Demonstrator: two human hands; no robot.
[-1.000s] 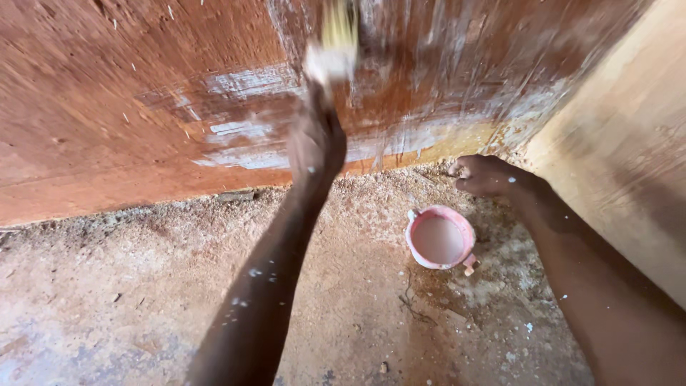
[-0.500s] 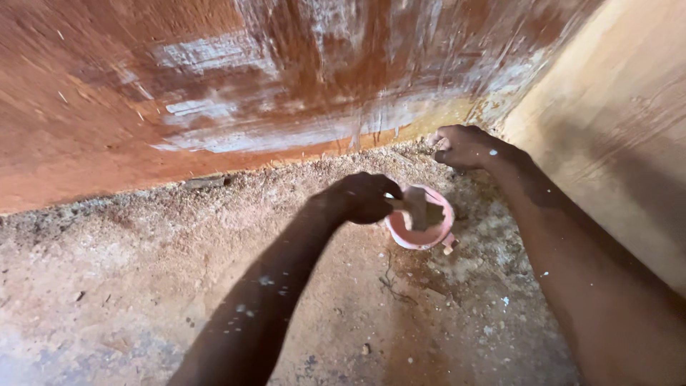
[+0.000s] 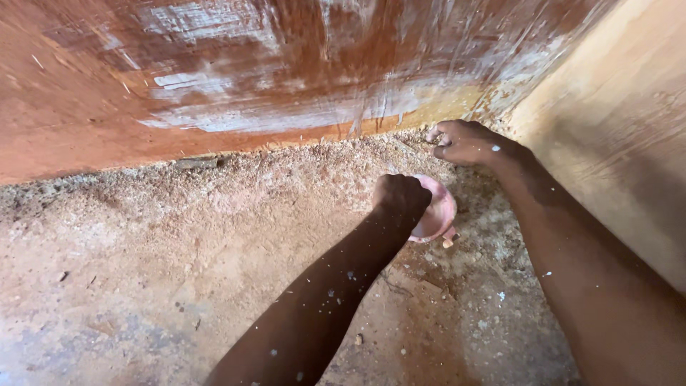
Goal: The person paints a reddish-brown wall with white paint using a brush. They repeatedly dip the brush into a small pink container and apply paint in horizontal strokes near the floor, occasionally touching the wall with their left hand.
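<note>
no packages, labels, signs or screens anywhere in sight here.

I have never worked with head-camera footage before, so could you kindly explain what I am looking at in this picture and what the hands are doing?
There is no machine here. A person wears one camera on the head, and it looks down along both bare arms.

The left hand is over a small pink bowl that stands on the ground, hiding part of it. Whether the hand grips anything cannot be seen.

The right hand rests, fingers curled, on the ground by the base of the wall, holding nothing that shows.

Ahead stands a reddish-brown wooden panel streaked with whitish smears. A paler board meets it on the right. The ground is dusty and strewn with sawdust, thickest along the panel's foot. White specks dot both arms.
</note>
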